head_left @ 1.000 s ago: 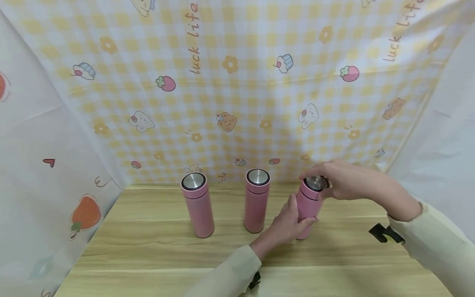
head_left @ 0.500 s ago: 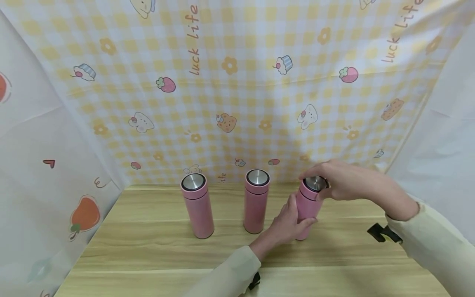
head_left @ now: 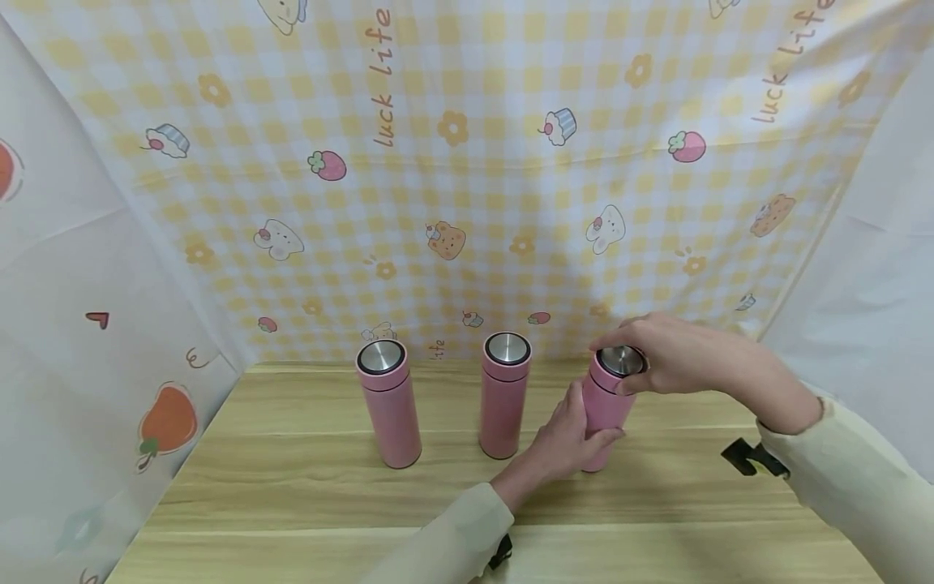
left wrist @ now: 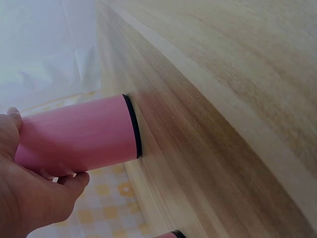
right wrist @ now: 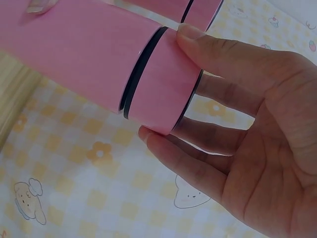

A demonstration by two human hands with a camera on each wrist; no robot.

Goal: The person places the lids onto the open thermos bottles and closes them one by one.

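A pink thermos flask [head_left: 602,412] stands on the table at the right of the head view, tilted slightly in appearance. My left hand [head_left: 565,442] grips its body from the near left side, thumb and fingers round it. Over the top, my right hand [head_left: 674,357] pinches the lid [head_left: 622,360], which has a steel disc and a black ring. The right wrist view shows thumb and fingertips on opposite sides of the pink lid band [right wrist: 161,87], with a dark seam between band and body. In the left wrist view the flask's black base [left wrist: 132,126] meets the wood.
Two matching pink thermos flasks stand upright to the left, one in the middle [head_left: 503,410] and one farther left [head_left: 394,422]. The wooden table [head_left: 292,487] ends at a yellow checked cloth [head_left: 496,203] behind. White printed sheets hang at both sides.
Both hands stay on the right-hand flask. The fingers of the right hand have shifted very slightly round the lid; the flasks have not visibly moved.
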